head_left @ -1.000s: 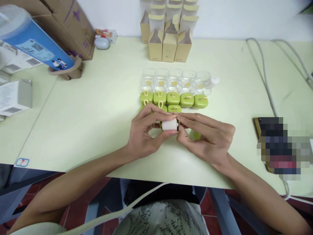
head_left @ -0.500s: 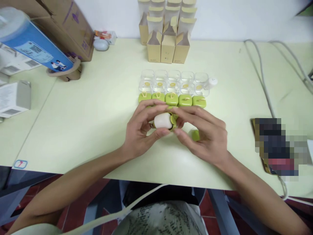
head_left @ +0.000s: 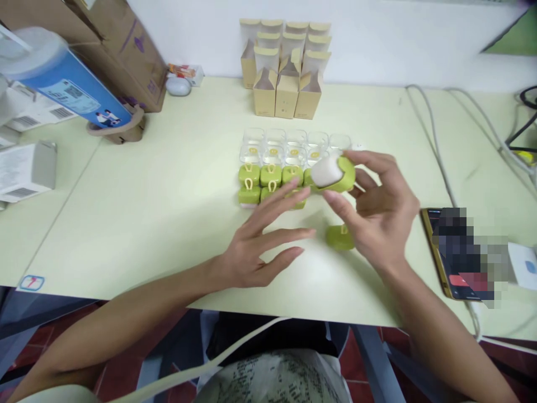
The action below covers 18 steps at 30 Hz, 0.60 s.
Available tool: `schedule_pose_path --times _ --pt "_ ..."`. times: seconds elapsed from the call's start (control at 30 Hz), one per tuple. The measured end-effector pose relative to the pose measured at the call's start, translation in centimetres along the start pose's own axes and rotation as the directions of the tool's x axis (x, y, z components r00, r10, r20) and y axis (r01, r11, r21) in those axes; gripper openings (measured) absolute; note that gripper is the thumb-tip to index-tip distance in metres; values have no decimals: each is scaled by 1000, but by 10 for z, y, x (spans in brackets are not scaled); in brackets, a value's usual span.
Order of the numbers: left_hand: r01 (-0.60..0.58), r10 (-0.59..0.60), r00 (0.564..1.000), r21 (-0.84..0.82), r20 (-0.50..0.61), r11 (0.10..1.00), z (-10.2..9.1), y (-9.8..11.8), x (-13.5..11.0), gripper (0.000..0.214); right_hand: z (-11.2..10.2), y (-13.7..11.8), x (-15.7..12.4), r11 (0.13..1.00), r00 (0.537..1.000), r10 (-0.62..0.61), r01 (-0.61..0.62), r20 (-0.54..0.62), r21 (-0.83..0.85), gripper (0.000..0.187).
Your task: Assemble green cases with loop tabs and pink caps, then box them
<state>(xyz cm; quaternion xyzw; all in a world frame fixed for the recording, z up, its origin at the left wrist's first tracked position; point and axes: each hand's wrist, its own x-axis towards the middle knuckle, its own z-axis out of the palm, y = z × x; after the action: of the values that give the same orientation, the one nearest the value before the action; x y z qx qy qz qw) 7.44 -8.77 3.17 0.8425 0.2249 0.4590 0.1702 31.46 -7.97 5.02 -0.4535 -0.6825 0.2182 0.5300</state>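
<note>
My right hand (head_left: 377, 210) is closed around a small green case with a white insert (head_left: 331, 172), held above the table near the right end of the rows. My left hand (head_left: 262, 240) hovers open, fingers stretched toward a group of green cases (head_left: 268, 182) laid in two rows. Behind them stand clear plastic boxes (head_left: 293, 143) with yellow parts inside. One loose green case (head_left: 339, 237) lies on the table just below my right hand.
Tan cardboard cartons (head_left: 287, 73) are stacked at the back by the wall. A blue-labelled cylinder (head_left: 62, 84) and brown boxes sit at the left. A phone (head_left: 453, 254) lies at the right, beside grey cables (head_left: 440, 145). The pale green table (head_left: 168, 196) spreads out to the left.
Both hands held the white-and-green case together at the centre. Now my right hand alone has carried it up and to the right, and my left hand has let go and opened.
</note>
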Motion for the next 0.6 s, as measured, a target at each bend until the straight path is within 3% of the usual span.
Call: schedule_pose_path --times 0.1,0.17,0.23,0.33,0.6 --pt "34 -8 981 133 -196 990 -8 -11 0 28 -23 8 15 994 990 -55 67 128 -89 58" --pt "183 -101 923 194 -371 964 -16 -23 -1 21 -36 12 22 977 955 -110 155 275 -149 62" --pt "336 -215 858 192 -467 922 -21 -35 -3 19 -43 15 24 947 905 -151 247 398 -203 51" --pt "491 -375 792 137 -482 861 -23 -48 -4 21 -44 17 22 924 860 -146 295 488 -245 25" --pt "702 -661 591 -109 -462 704 -13 -53 -5 24 -39 20 17 923 871 -111 269 478 -275 15"
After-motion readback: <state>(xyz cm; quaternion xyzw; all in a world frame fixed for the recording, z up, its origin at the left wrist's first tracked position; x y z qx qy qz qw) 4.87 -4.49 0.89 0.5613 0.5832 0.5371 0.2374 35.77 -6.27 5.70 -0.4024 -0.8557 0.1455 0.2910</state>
